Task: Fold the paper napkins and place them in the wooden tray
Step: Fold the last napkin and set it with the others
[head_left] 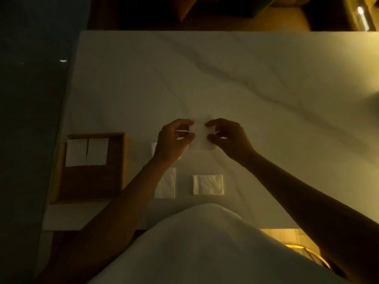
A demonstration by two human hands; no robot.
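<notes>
Two hands pinch one paper napkin (200,137) over the tabletop (205,78), apparently mid-fold.
Left hand (174,138) and right hand (227,136) each nip a side edge between thumb and forefinger, the sheet spanning the gap between them; whether it is lifted clear cannot be told. The wooden tray (92,181), with two folded napkins (87,151) at its far end, lies leftward, nearer the left hand. Two further napkins (207,184) lie nearer the body.
</notes>
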